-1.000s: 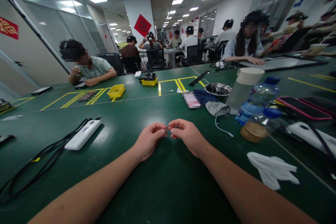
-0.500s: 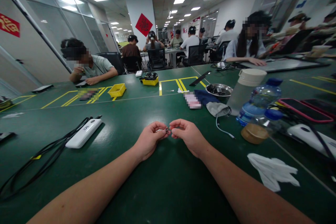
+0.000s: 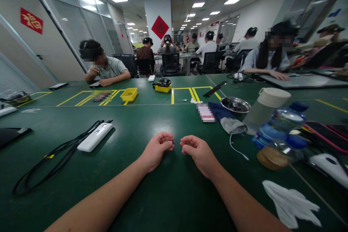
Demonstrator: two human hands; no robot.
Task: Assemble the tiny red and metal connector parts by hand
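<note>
Over the middle of the green table (image 3: 119, 174), my left hand (image 3: 159, 150) pinches a tiny dark metallic piece (image 3: 173, 141) between thumb and fingertips. It is too small to name. Facing it across a narrow gap, my right hand (image 3: 197, 150) is closed in a pinch as well. A small orange-red bit (image 3: 183, 145) shows at its fingertips, mostly hidden by them. The two hands do not touch each other.
Left lies a white power bank (image 3: 95, 137) with black cables. To the right stand a cream-lidded bottle (image 3: 263, 110), plastic bottles (image 3: 282, 123), a metal bowl (image 3: 235, 105) and a crumpled white tissue (image 3: 290, 203). A yellow tray (image 3: 129, 94) sits further back. People sit across the table.
My hands have drawn slightly apart, and an orange-red bit now shows at my right fingertips. The camera view has shifted, so the surroundings appear further right.
</note>
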